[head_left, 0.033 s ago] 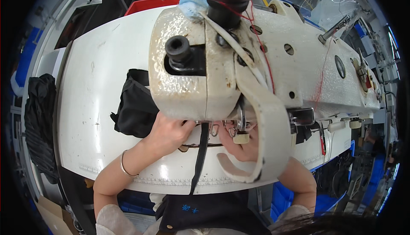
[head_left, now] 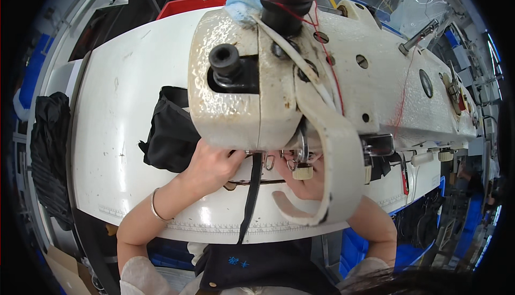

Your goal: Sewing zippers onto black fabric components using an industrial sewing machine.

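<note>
Head view: narrow black webbing strap (head_left: 251, 193)

It was a garment-sewing workshop: a worn cream industrial sewing machine (head_left: 300, 80) stood on a long white worktable (head_left: 112, 134), with blue plastic crates (head_left: 354, 246) stacked beneath.

A white worktable (head_left: 107, 134) fills the view in a crowded workshop. Dark cloth (head_left: 48, 150) hangs at its left edge. A red bin (head_left: 188, 2) sits behind it, blue crates (head_left: 354, 246) below, cluttered benches (head_left: 472, 96) at right.
</note>
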`<state>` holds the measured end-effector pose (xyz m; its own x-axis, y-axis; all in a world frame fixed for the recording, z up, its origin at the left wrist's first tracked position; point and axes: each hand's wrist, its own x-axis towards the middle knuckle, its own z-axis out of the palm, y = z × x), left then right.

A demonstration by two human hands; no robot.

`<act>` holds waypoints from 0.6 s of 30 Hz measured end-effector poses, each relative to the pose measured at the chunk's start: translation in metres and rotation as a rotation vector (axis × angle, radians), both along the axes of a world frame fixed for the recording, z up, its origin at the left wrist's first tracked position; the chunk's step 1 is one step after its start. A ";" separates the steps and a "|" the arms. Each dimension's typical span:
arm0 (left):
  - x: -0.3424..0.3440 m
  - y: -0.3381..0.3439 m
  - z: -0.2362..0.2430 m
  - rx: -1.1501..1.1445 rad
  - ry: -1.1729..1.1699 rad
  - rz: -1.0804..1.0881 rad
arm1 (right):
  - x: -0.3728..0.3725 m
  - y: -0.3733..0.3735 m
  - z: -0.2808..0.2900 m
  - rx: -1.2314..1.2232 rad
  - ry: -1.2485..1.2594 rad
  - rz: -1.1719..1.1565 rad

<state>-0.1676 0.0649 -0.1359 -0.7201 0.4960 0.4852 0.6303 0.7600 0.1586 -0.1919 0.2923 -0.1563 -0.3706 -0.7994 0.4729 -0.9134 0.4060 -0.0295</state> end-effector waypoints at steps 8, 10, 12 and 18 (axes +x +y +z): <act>0.014 0.010 0.026 -0.023 -0.033 0.042 | -0.010 0.003 0.008 0.107 0.009 0.091; 0.026 0.008 0.039 -0.134 -0.066 0.055 | -0.007 -0.002 0.019 0.101 0.167 0.179; 0.029 0.007 0.036 -0.105 -0.112 0.056 | -0.004 -0.011 0.028 0.095 0.327 0.259; 0.016 -0.006 0.060 0.307 -0.604 0.158 | 0.000 -0.022 0.013 0.112 0.199 0.206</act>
